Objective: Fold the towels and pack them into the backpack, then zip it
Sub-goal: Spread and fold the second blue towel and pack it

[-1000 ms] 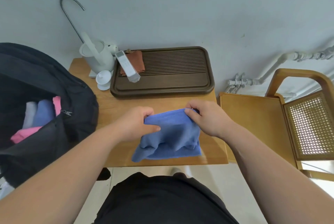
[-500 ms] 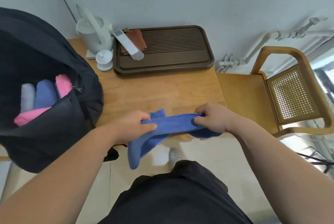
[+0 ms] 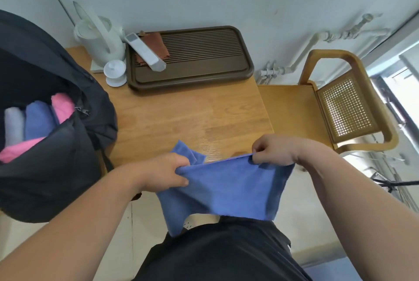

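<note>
- Wooden table (image 3: 181, 117) against a pale wall.
- Left hand (image 3: 163, 173) and right hand (image 3: 274, 150): each grip closed, pinching the top edge of the blue towel (image 3: 226, 187), which is stretched between them.
- Towel hangs just off the table's near edge.
- Open backpack (image 3: 45, 167) at the left edge, rolled towels (image 3: 36, 119) inside.
- Brown tray (image 3: 192, 76) and white kettle (image 3: 99, 40) along the far edge.

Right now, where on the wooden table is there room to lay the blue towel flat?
The bare middle of the wooden table, between the dark brown slatted tray, the black backpack and the blue towel. The yellow wooden chair seat is bare too. The back left corner is crowded: white kettle and white lidded cup.
</note>
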`<state>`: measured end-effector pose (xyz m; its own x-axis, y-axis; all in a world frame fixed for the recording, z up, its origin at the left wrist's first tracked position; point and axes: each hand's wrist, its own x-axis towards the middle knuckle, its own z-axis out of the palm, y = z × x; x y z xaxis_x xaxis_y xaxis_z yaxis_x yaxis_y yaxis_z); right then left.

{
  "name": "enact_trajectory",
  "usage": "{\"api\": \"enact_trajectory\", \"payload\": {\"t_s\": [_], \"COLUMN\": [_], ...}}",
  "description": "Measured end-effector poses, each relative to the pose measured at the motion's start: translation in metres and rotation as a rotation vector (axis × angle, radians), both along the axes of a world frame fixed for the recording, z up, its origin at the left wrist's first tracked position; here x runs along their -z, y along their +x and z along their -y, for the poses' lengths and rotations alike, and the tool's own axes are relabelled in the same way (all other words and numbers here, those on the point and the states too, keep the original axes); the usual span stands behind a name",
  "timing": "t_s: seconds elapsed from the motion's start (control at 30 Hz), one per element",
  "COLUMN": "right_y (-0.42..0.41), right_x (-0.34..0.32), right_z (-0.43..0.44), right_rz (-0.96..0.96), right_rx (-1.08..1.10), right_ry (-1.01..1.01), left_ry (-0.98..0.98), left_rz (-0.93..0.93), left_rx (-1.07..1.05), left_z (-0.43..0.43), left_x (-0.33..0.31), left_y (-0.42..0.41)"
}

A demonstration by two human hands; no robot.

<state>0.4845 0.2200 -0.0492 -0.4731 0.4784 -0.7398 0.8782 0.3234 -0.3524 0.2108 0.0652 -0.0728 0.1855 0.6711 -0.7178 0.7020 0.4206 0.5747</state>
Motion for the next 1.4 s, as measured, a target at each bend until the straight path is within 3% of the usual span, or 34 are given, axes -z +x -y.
{"api": "enact_trajectory", "payload": {"t_s": [0.1,0.2,0.3,0.5,0.6,0.77,1.0,1.13,1.23,1.3,1.4], "right_y": [0.004,0.010,0.019,0.020,0.012,-0.005,-0.032,-0.048,-0.054,-0.053,-0.048], "right_x": [0.011,0.033,0.057,0.093,0.107,0.129,0.163,0.165,0.167,0.171,0.187], "right_z": [-0.035,-0.069,-0.102,-0.167,-0.190,-0.222,-0.244,-0.248,-0.223,-0.194,-0.157], "right_rz": [-0.057,-0.178,-0.201,-0.137,-0.150,-0.196,-0.102,-0.124,-0.094,-0.125,-0.118], "right_rx": [-0.019,0.123,0.212,0.051,0.035,0.289,0.463,0.612,0.525,0.319,-0.100], "right_ry": [0.110,-0.013,-0.110,-0.259,-0.136,-0.090,0.174,0.379,0.586,0.689,0.587], "left_ry": [0.013,-0.038,-0.043,0.011,0.041,0.109,0.246,0.442,0.547,0.583,0.639], "left_rz": [-0.025,-0.001,-0.036,-0.217,-0.311,-0.459,-0.588,-0.630,-0.693,-0.748,-0.775], "left_rx": [-0.087,-0.287,-0.304,-0.393,-0.396,-0.439,-0.220,-0.141,-0.102,-0.087,-0.132], "left_z": [-0.031,-0.057,-0.082,-0.128,-0.139,-0.160,-0.216,-0.254,-0.268,-0.261,-0.232], "left_x": [0.009,0.032,0.055,0.100,0.111,0.125,0.143,0.143,0.140,0.141,0.147], "left_y": [-0.001,0.004,0.017,0.032,0.029,0.010,-0.021,-0.035,-0.029,-0.018,-0.001]}}
